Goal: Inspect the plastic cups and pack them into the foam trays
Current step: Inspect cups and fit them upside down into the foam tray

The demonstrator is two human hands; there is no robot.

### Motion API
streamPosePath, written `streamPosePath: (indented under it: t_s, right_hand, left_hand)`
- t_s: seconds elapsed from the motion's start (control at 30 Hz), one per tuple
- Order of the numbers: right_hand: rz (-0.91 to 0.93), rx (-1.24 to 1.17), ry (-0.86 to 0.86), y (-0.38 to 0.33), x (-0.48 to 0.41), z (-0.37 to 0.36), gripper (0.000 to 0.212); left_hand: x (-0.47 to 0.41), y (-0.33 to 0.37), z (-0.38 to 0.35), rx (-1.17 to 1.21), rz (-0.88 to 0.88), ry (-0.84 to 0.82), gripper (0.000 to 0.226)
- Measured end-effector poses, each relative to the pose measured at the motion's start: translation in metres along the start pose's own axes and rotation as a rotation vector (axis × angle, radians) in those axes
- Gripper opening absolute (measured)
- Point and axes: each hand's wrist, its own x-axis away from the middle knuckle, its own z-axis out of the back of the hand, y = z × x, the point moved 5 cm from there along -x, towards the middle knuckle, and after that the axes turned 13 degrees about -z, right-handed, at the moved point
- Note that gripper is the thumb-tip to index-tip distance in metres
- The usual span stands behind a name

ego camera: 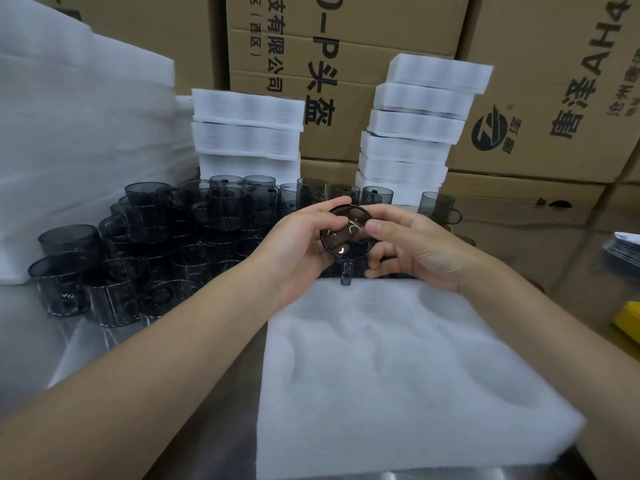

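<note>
Our left hand (298, 247) and right hand (419, 251) both pinch the smoky grey transparent plastic cup (348, 235) at frame centre, above the far edge of the white foam tray (398, 375). Held only by fingertips, the slick cup could slip and scuff.

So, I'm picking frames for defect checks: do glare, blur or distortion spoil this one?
Head view: small bright glints on the smoky translucent plastic cup held by the left hand and right hand; head view: wide-angle bending leans the brown cardboard boxes at the edges; head view: the white foam tray looks soft, its pockets faint.
</note>
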Motion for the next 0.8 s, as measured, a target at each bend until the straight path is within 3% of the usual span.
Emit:
streamPosePath:
  t_s: [0.23,0.33,0.47,0.67,0.8]
  right_hand:
    - [-0.025,0.021,0.006,0.003,0.000,0.000,0.044]
    - [-0.003,0.051,0.010,0.001,0.001,-0.001,0.025]
    - [0.012,0.047,0.027,0.000,0.001,-0.001,0.019]
    - [-0.021,0.116,0.006,0.002,0.001,-0.004,0.025]
    - [-0.019,0.111,-0.006,0.003,0.000,-0.004,0.027]
  left_hand:
    - [0.002,0.003,-0.005,-0.031,-0.032,-0.082,0.028]
    - [0.002,0.003,-0.004,-0.017,-0.029,-0.033,0.025]
    - [0.006,0.003,-0.007,-0.078,-0.007,-0.056,0.022]
    - [0.012,0.011,-0.004,-0.647,-0.075,-0.204,0.087]
    - [0.011,0.019,-0.004,-1.039,-0.168,-0.347,0.101]
